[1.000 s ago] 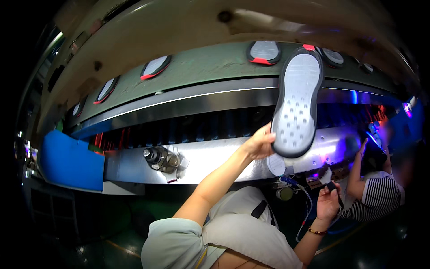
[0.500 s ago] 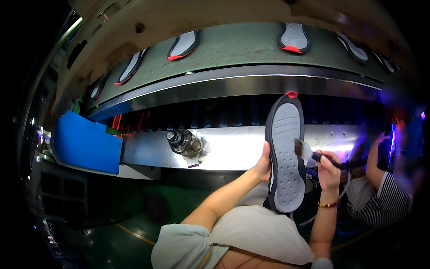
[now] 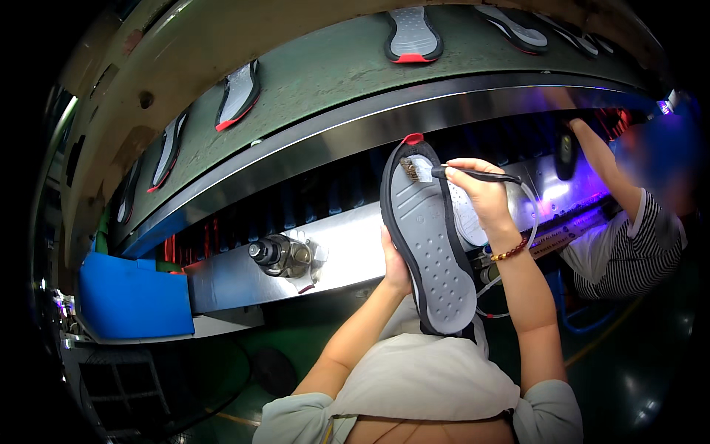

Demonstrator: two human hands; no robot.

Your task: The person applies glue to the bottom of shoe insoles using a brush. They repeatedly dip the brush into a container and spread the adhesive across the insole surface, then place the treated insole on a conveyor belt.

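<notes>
A shoe sole (image 3: 433,244) with a grey inner face, black rim and red toe tip is held up in front of me. My left hand (image 3: 396,263) grips its left edge near the middle. In my right hand (image 3: 481,189) is a brush (image 3: 444,172) with a black handle, which has a thin pale hose or cord near its far end. The brush's bristles rest on the grey face close to the toe. Behind the sole's right side, partly hidden, lies a pale, sole-shaped piece (image 3: 467,214).
Ahead, a green conveyor belt (image 3: 318,81) carries several similar soles (image 3: 414,35) behind a metal rail (image 3: 333,118). A dark-capped metal fitting (image 3: 277,255) stands on the steel ledge (image 3: 347,237), with a blue box-like cover (image 3: 133,296) farther left. A co-worker in a striped sleeve (image 3: 636,251) reaches in at right.
The brush has moved from the middle of the sole up toward its toe. My view has turned, and the sole now tilts left at the top. The co-worker's arm reaches farther forward.
</notes>
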